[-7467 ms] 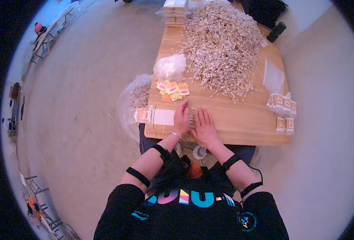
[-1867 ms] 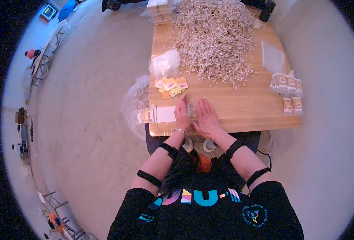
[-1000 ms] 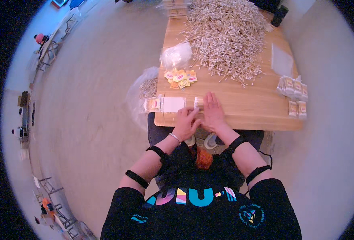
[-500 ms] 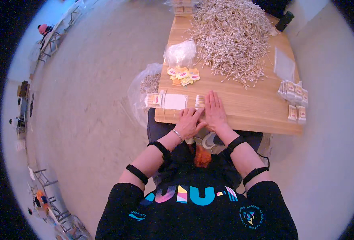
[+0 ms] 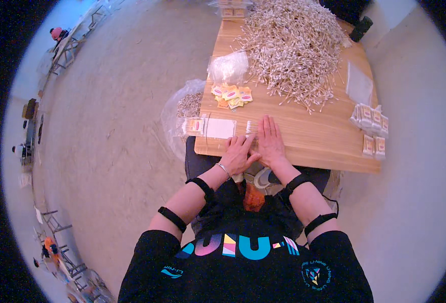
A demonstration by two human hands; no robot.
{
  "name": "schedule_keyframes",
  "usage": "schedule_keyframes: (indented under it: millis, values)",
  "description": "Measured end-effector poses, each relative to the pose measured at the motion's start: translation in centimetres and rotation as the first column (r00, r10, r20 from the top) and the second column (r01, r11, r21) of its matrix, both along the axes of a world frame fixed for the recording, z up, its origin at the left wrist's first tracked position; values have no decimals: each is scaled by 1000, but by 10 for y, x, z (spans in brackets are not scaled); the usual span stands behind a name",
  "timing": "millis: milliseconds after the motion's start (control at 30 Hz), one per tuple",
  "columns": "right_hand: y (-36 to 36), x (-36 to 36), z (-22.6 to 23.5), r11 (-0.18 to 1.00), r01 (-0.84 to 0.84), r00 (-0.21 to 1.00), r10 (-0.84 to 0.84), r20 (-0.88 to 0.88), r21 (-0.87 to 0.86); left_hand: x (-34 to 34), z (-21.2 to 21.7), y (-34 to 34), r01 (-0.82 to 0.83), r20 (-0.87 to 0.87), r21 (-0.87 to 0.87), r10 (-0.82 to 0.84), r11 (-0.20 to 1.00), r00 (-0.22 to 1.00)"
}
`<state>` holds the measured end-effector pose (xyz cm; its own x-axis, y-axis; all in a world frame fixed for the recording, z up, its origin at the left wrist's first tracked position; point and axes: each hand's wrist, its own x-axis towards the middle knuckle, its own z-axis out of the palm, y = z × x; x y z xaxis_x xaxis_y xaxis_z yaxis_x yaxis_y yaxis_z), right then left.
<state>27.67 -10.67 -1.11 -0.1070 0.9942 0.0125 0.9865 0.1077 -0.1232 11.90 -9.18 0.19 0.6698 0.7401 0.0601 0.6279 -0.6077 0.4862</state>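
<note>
My wooden table (image 5: 324, 151) carries a big heap of cotton swabs (image 5: 293, 50), and these are all loose, not in packs. At the right edge, several small packs (image 5: 369, 118) look filled already, so I judge only a small part done. My right hand (image 5: 272, 144) lies flat, its fingers straight. My left hand (image 5: 238, 154) is close beside it with bent fingers; whether they pinch something, I cannot tell. Left of them lies a white card (image 5: 221, 129), then one filled pack (image 5: 193, 127). Between card and right hand, a short row of swabs (image 5: 251, 127) is lined up, not yet packed.
</note>
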Motion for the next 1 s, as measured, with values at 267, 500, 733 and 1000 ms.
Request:
schedule_keyframes:
  millis: [267, 500, 733, 1000]
  values:
    - [0, -1, 2, 999, 4, 999, -2, 41, -48, 3, 0, 1, -33, 2, -13, 33, 999, 999]
    - [0, -1, -1, 999, 1, 986, 6, 167, -44, 5, 0, 3, -46, -22, -47, 45, 998, 999]
    - [1, 3, -11, 999, -1, 979, -7, 205, 37, 11, 4, 4, -83, -25, -68, 82, 994, 996]
    - [0, -1, 7, 997, 14, 999, -10, 43, -76, 12, 2, 8, -103, -41, -73, 100, 992, 994]
